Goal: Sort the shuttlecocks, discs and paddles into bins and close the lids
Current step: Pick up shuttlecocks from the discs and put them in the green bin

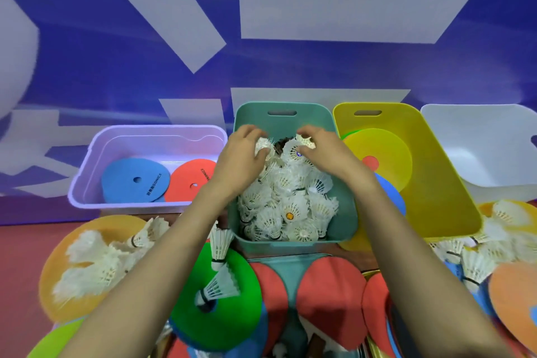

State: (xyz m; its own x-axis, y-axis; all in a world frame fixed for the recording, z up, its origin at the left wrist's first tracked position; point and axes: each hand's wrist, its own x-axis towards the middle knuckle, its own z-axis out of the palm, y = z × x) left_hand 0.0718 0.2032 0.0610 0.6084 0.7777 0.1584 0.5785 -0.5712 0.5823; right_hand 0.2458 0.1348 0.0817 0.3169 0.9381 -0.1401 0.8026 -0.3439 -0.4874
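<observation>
A teal bin [343, 212] in the middle holds several white shuttlecocks [290, 206]. Both my hands reach into its far end. My left hand [241, 154] curls its fingers round a shuttlecock at the top of the pile. My right hand [322, 148] pinches another shuttlecock between thumb and fingers. A clear bin [87, 171] on the left holds a blue disc [135, 180] and a red disc [189, 183]. A yellow bin [447, 183] on the right holds a yellow disc [383, 154]. Red paddles [328, 291] lie in front of the teal bin.
A white bin [476, 148] stands at far right. Loose shuttlecocks lie on an orange disc [58, 270] at left, on a green disc [232, 314] and in a heap at right [476, 256]. A teal lid [287, 267] lies under the paddles.
</observation>
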